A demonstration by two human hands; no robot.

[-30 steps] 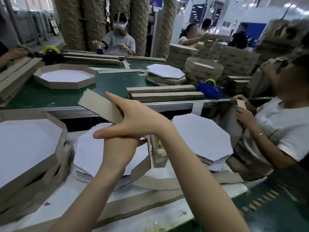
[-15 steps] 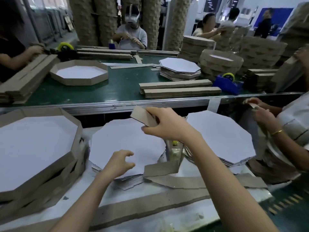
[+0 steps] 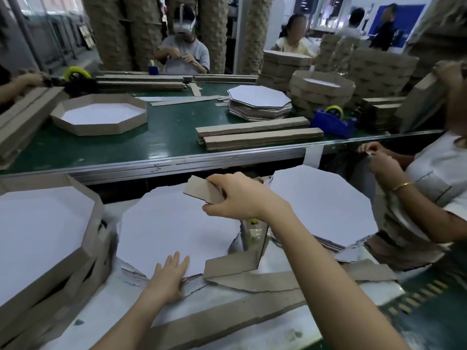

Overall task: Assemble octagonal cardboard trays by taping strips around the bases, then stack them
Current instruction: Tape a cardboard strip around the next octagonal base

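Note:
A stack of white octagonal bases [image 3: 174,223] lies in front of me on the low work surface. My left hand [image 3: 169,276] rests on its near edge, fingers straight on the top sheet and thumb at the stack's side. My right hand [image 3: 237,195] grips a folded brown cardboard strip [image 3: 199,192] above the far right part of that stack. More brown strips [image 3: 252,279] lie bent at the stack's near right corner. Finished trays [image 3: 43,248] are stacked at my left.
A second stack of white bases [image 3: 321,205] sits to the right, beside a seated person [image 3: 429,188] handling cardboard. Beyond a metal rail, the green belt [image 3: 164,137] carries a finished tray [image 3: 101,117], strip bundles [image 3: 257,135], bases and a blue tape dispenser [image 3: 333,121].
My left hand went down from under the strip onto the near edge of the base stack. My right hand drew the strip in and now holds it folded above the stack.

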